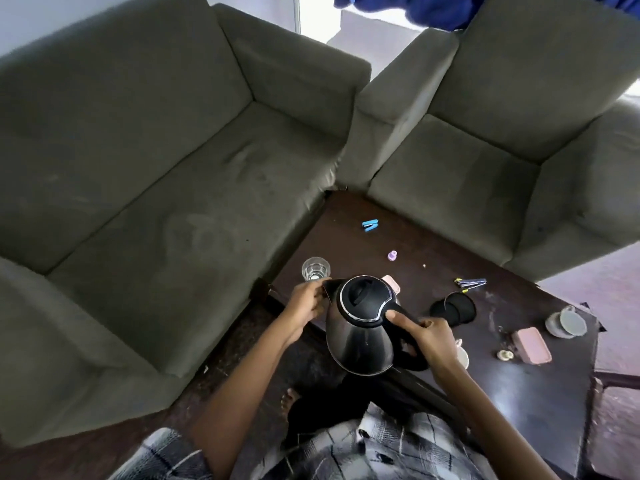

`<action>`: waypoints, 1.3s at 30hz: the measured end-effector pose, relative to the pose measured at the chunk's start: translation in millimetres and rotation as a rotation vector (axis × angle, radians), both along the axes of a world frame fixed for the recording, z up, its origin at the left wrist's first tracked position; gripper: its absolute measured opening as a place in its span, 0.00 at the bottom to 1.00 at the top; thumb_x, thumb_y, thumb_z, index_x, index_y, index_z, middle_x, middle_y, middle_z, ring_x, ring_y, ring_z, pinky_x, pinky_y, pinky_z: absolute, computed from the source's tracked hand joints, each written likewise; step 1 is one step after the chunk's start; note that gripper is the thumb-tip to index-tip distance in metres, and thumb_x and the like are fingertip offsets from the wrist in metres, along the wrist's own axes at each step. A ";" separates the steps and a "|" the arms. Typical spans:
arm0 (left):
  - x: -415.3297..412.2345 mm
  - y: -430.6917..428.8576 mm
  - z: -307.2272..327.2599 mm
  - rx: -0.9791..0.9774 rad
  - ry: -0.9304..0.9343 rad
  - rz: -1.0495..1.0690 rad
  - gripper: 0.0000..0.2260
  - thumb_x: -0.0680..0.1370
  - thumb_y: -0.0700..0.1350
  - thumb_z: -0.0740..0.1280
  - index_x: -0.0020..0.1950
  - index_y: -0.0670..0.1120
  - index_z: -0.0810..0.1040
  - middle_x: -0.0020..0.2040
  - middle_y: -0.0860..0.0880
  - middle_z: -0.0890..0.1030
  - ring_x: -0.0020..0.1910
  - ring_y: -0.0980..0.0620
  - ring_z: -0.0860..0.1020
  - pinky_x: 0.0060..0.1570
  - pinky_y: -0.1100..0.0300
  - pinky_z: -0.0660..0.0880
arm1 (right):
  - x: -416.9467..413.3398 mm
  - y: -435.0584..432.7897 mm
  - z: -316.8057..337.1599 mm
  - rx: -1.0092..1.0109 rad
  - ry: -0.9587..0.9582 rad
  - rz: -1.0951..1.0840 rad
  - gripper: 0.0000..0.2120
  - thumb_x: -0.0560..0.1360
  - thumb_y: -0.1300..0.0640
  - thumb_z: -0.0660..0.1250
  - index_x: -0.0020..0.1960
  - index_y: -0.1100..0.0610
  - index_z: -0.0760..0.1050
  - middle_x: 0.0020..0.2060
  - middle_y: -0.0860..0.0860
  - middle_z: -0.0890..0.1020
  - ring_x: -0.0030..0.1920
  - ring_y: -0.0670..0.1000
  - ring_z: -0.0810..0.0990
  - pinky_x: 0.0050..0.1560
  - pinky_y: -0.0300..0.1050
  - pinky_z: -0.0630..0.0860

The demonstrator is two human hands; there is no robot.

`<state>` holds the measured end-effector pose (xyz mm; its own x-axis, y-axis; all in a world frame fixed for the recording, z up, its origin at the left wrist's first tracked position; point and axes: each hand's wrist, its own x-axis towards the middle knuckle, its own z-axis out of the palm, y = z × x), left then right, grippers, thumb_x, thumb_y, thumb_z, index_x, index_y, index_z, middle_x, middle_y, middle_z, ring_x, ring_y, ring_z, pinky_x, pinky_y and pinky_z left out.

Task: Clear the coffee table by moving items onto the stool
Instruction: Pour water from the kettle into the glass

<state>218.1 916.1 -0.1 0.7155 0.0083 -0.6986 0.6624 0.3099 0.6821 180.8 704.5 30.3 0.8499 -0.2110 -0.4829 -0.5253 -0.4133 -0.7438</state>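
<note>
A steel electric kettle with a black lid hangs over the near left edge of the dark coffee table. My right hand grips its black handle, thumb on top. My left hand holds the spout side. On the table lie a clear glass, a blue stapler, a small purple cap, a black cup on its side, nail clippers, a pink case and a grey cup on a saucer. No stool is in view.
A grey sofa borders the table on the left and a grey armchair at the back right. A pink item and a white cup are partly hidden behind the kettle and my right hand. My foot is on the floor below.
</note>
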 end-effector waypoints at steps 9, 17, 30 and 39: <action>68.6 22.9 -38.4 0.035 0.145 -0.167 0.14 0.81 0.46 0.52 0.57 0.45 0.76 0.43 0.51 0.79 0.38 0.56 0.76 0.42 0.61 0.71 | 40.3 28.3 -28.7 -0.126 0.071 -0.051 0.29 0.61 0.37 0.74 0.21 0.56 0.64 0.14 0.48 0.68 0.18 0.47 0.65 0.29 0.42 0.64; 107.4 58.3 -81.1 0.489 0.114 -0.405 0.12 0.75 0.44 0.61 0.49 0.39 0.81 0.43 0.43 0.80 0.41 0.46 0.79 0.33 0.68 0.76 | 68.4 43.4 -38.0 -0.244 0.150 -0.060 0.30 0.60 0.33 0.72 0.23 0.56 0.64 0.18 0.51 0.70 0.23 0.49 0.68 0.29 0.43 0.62; 167.2 83.5 -133.0 1.013 -0.249 -1.260 0.37 0.74 0.48 0.69 0.76 0.54 0.51 0.69 0.45 0.67 0.67 0.44 0.69 0.62 0.49 0.70 | 79.5 80.9 -63.7 -0.346 0.265 -0.207 0.37 0.49 0.20 0.61 0.22 0.56 0.61 0.19 0.51 0.66 0.23 0.50 0.67 0.29 0.43 0.63; 177.7 91.7 -178.4 1.028 -0.314 -1.520 0.42 0.69 0.51 0.73 0.75 0.57 0.51 0.69 0.46 0.66 0.65 0.44 0.71 0.59 0.50 0.72 | 87.0 98.1 -76.3 -0.499 0.324 -0.182 0.39 0.52 0.19 0.60 0.23 0.58 0.59 0.18 0.54 0.70 0.25 0.54 0.72 0.29 0.44 0.66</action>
